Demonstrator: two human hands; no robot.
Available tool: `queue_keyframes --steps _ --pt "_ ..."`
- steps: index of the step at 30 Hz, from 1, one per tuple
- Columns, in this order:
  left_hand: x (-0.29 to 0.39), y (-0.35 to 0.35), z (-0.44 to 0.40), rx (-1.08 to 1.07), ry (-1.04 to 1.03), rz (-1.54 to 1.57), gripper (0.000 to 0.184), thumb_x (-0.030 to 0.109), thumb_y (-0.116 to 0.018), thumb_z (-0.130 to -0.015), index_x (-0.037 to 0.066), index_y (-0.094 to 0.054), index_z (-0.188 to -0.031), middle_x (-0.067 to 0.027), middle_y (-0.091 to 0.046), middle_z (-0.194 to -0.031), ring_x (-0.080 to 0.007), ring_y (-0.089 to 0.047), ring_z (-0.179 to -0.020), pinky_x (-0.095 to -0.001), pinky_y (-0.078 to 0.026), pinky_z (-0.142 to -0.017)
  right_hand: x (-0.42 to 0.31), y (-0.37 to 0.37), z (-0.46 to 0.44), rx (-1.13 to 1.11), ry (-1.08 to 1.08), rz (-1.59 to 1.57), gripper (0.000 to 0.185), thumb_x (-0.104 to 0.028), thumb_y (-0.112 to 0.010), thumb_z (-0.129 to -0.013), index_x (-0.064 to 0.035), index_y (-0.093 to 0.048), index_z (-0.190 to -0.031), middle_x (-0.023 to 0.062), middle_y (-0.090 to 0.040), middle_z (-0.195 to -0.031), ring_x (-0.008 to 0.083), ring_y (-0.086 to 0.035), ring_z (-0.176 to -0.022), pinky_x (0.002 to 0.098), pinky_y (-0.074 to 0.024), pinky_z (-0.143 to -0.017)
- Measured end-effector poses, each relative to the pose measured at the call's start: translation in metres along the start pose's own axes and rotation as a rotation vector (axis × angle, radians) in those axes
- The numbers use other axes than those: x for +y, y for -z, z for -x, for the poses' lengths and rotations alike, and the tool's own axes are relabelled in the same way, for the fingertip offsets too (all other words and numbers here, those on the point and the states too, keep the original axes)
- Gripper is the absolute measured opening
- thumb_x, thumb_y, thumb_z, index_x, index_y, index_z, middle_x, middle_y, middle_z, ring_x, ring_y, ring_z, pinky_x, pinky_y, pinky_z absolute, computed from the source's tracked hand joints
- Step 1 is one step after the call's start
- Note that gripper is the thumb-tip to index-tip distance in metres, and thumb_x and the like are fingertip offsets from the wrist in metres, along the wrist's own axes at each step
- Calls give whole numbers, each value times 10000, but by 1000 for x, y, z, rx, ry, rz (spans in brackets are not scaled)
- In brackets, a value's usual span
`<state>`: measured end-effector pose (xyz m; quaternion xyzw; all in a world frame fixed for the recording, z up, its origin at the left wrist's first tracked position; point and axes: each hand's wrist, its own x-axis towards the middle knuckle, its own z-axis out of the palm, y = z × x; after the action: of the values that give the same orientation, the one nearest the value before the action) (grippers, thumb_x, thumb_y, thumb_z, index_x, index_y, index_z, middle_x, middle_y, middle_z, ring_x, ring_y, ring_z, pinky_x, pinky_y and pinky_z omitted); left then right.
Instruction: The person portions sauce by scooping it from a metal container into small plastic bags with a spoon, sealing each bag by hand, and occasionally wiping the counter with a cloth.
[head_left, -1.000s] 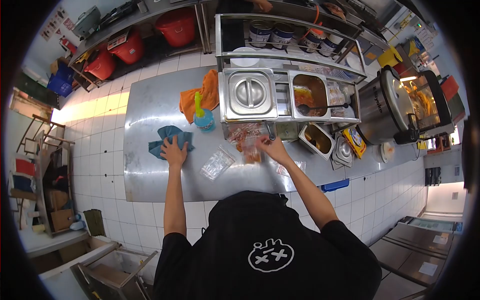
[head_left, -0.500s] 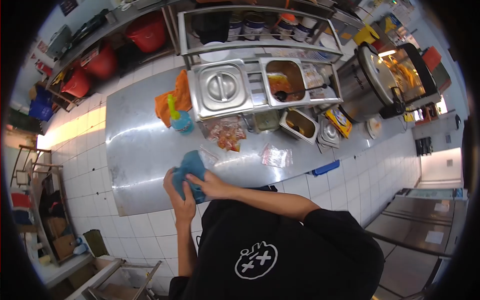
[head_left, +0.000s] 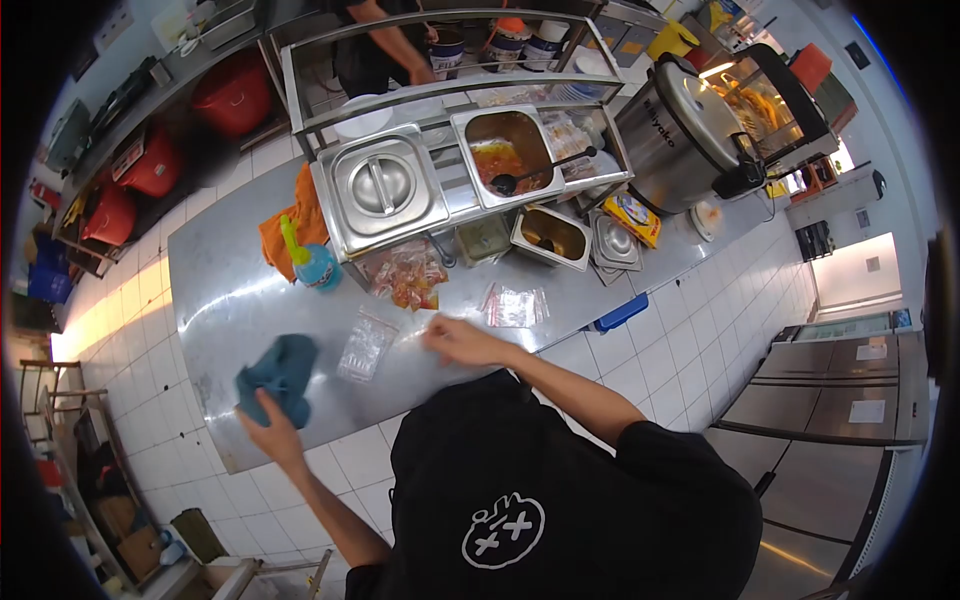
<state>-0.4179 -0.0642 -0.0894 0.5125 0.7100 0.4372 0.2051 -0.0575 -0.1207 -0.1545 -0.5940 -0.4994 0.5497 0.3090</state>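
Blue cloth [head_left: 278, 378] sits in the left hand [head_left: 268, 425], which is clamped on it near the counter's [head_left: 210, 300] near left corner. The right hand [head_left: 440, 342] is by the near edge, fingers curled; I cannot tell whether they meet. Between the hands lies a clear bag [head_left: 367, 347]. Farther back, the food bags [head_left: 412, 275] are near the spray bottle [head_left: 318, 268], which stands beside an orange cloth [head_left: 282, 240]

Around the lidded pan [head_left: 379, 190]: the open sauce pan [head_left: 507, 160] lies right, the spray bottle [head_left: 316, 266] front-left, filled plastic bags [head_left: 408, 272] before it.
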Motion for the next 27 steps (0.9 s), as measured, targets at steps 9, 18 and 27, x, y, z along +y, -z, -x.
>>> queue_keyframes --steps 9,18,27 --pt "-141 -68 -59 -349 -330 -459 1052 387 -817 -805 -92 -239 -1543 -336 -384 -1515 -469 -384 -1400 -497 -298 -1188 144 81 27 673 -178 695 512 -397 -758 -844 -90 -626 -1231 211 -563 -1220 410 -574 -1159 485 -484 -996" --pt "60 -158 84 -1074 -339 6 384 220 -702 -918 -13 -591 -1202 -167 -673 -986 -324 -661 -879 -393 -537 -795 119 98 51 785 58 626 190 -224 -700 -862 -60 -619 -910 134 -633 -936 331 -649 -918 440 -531 -822" --pt "134 -233 186 -1278 -357 209 282 192 -698 -940 -27 -671 -1116 -130 -727 -1021 -205 -697 -880 -322 -547 -764 53 105 141 436 178 -170 242 -155 -710 -958 -76 -497 -1043 -12 -668 -893 56 -572 -792 260 -470 -699"
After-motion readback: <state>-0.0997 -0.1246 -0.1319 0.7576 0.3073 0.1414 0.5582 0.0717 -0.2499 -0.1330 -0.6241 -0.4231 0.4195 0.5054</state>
